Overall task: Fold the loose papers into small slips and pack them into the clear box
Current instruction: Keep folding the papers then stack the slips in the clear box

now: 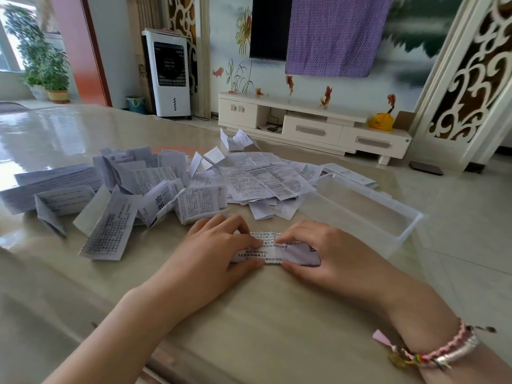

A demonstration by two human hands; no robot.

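Observation:
A printed paper slip [273, 249] lies on the beige table [249, 314] in front of me. My left hand [219, 248] pinches its left half, fingers on top and thumb at the near edge. My right hand [321, 249] pinches its right half the same way. Behind them spreads a heap of loose and folded printed papers [171, 187]. To the right of the heap, beyond my right hand, stands the clear plastic box [368, 214], which looks empty.
Flat unfolded leaflets [266, 176] lie at the back of the heap, and a folded slip [106, 231] lies to the left. The table's right edge runs close past the box. Beyond are a white TV cabinet [313, 126] and an air cooler [170, 73].

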